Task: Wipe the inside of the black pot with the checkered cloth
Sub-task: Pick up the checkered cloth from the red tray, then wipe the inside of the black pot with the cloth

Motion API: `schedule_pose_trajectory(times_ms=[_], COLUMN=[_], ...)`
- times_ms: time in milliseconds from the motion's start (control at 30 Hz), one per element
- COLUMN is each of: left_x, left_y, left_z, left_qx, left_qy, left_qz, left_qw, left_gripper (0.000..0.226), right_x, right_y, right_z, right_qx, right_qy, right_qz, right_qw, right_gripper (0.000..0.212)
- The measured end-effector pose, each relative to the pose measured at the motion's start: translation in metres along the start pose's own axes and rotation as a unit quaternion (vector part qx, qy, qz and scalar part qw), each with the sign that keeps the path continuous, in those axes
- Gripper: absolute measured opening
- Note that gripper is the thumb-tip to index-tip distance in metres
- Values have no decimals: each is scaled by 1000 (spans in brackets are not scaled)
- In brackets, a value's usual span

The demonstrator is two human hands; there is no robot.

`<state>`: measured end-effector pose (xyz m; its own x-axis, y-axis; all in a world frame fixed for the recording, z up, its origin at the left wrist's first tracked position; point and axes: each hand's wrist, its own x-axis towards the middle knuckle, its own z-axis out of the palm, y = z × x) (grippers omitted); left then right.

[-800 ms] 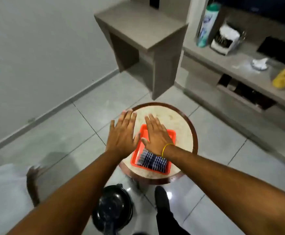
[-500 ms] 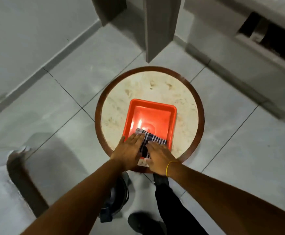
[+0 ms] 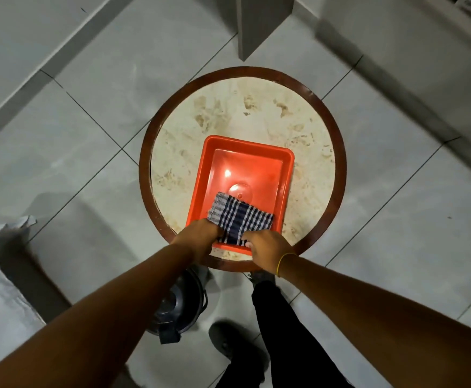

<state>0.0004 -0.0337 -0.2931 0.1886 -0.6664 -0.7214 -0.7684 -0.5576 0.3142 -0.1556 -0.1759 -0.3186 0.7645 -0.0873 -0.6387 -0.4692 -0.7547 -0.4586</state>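
Observation:
A blue-and-white checkered cloth (image 3: 240, 218) lies folded at the near end of an orange tray (image 3: 245, 166) on a small round table (image 3: 242, 88). My left hand (image 3: 199, 233) grips the cloth's near left corner. My right hand (image 3: 266, 247), with a yellow band at the wrist, pinches its near right edge. The black pot (image 3: 179, 306) stands on the floor under the table's near edge, partly hidden by my left forearm, with its lid on.
My legs in dark trousers and shoes (image 3: 228, 345) stand on the tiled floor right of the pot. A desk leg (image 3: 259, 23) rises beyond the table. A wall baseboard (image 3: 32, 63) runs at the left, a low cabinet (image 3: 413, 79) at the right.
The view has tilted down to the table. Both hands drew back from flat over the tray to its near end and took hold of the cloth.

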Motion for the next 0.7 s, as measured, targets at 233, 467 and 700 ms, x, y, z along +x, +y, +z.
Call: schedule_pose_trajectory(times_ms=[233,467,700], left_x=[-9,-63,-153], left_y=[-6,-41,-133], left_z=[-18,-48,-19], left_qx=[-15,-53,-65], left_qy=[129,326,471], left_qz=[37,54,-95], left_qw=[991,942,875], left_gripper=[27,18,26], right_x=[4,23,73], right_y=[-13,-83,-219], right_z=[-28,-84,-85], right_qx=[80,14,-114], right_qy=[97,128,141], right_qz=[23,-71,-229], right_qw=[992,989,956], right_gripper=[22,41,36])
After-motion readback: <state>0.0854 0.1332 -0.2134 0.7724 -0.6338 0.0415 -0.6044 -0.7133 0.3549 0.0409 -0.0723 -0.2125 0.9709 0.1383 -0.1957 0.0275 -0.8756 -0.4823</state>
